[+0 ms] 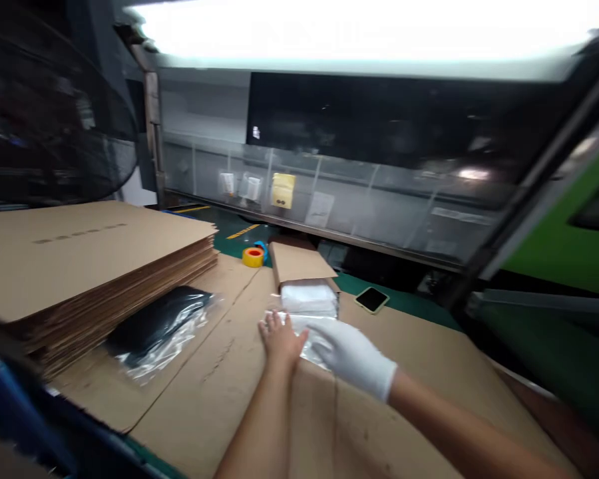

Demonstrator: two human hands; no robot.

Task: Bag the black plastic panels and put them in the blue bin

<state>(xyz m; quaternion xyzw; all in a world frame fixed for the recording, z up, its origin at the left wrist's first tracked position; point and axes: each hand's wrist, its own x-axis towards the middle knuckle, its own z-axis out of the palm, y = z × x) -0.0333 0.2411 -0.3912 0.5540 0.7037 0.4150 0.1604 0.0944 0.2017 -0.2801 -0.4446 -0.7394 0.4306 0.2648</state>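
My bare left hand (282, 340) lies with fingers spread at the left side of a clear plastic bag (312, 352). My right hand (357, 356), in a white glove, reaches over the same bag from the right, its fingers stretched out and thumb apart, slightly blurred. The bag partly hides under both hands, and its contents cannot be made out. Just beyond, a brown cardboard box (299, 259) lies with its near end open. White, plastic-wrapped packets (309, 301) show in that open end.
Flat cardboard sheets (94, 246) form a tall stack at left, beside a dark item in clear plastic (162, 322). Yellow tape (253, 257) stands behind, and a phone (372, 300) lies at right. A clear-fronted rack (299, 186) spans the back under a bright lamp.
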